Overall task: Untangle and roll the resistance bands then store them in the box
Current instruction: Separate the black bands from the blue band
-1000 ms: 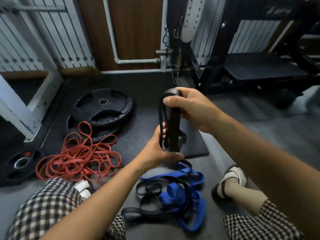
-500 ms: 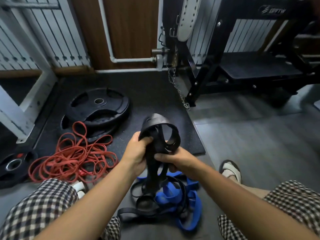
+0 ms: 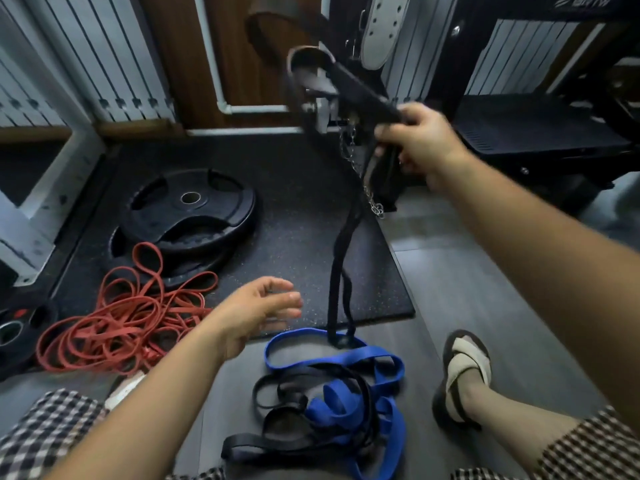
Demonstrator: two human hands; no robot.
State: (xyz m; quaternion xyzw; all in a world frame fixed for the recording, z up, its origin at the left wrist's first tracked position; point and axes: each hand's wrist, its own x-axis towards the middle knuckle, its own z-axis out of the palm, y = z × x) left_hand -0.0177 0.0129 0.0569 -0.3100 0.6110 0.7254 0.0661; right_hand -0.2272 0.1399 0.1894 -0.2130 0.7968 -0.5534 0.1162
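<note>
Right hand (image 3: 415, 143) grips the black band (image 3: 335, 292) at 1 o'clock; left hand (image 3: 256, 313) is open. Hazard — pulling may cinch its lower end into the blue band (image 3: 329, 408) at 6 o'clock.

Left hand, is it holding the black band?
No, the left hand hovers open beside the black band, which only the right hand grips.

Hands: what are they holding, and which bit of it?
The right hand grips the black band near its top, a loop sticking out above. The left hand is open, holding nothing.
</note>
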